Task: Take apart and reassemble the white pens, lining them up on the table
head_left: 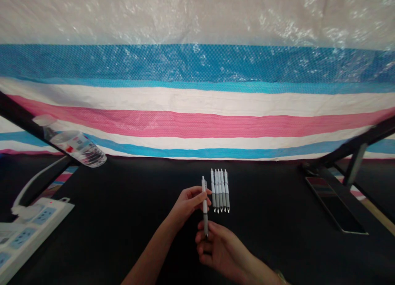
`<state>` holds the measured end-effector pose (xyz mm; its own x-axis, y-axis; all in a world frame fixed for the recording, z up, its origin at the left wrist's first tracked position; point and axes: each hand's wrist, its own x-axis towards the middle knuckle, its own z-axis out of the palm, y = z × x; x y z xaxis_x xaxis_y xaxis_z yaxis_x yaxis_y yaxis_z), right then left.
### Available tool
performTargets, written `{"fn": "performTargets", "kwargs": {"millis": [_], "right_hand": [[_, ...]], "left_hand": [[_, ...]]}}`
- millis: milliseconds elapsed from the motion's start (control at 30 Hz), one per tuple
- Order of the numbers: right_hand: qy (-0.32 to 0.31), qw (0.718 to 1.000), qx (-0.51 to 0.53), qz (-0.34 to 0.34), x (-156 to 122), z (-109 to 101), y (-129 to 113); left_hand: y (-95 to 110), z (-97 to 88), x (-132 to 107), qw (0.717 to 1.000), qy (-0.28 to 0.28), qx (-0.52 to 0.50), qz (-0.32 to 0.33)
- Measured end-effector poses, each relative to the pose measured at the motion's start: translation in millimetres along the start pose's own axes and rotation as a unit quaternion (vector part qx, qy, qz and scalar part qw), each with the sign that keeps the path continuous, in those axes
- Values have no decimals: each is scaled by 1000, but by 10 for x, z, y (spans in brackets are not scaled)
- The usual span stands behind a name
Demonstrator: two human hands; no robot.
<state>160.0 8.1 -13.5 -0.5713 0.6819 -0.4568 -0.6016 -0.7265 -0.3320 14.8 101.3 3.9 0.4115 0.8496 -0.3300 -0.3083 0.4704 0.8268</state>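
Observation:
Between my two hands a white ballpoint pen with a grey grip section stands almost vertical in view, clicker end away from me. My left hand pinches its white upper barrel between thumb and fingers. At the lower end, my right hand has its thumb and forefinger on the grey grip near the tip, its other fingers curled below. Just right of the held pen, several matching pens lie side by side in a neat row on the black table, tips toward me.
A clear water bottle is at the back left. In the left corner lies a white power strip with a plug and cable. A dark phone rests at the right by a black metal frame. Behind hangs a striped plastic sheet.

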Motion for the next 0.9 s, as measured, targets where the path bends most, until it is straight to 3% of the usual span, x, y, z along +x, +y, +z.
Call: {"fn": "performTargets", "kwargs": {"millis": [667, 900], "right_hand": [[-6, 999, -33, -7, -28, 21, -34], [-14, 996, -91, -18, 13, -99, 2]], "left_hand": [[-14, 14, -2, 1000, 10, -3, 3], [-9, 27, -11, 1000, 8, -4, 0]]}}
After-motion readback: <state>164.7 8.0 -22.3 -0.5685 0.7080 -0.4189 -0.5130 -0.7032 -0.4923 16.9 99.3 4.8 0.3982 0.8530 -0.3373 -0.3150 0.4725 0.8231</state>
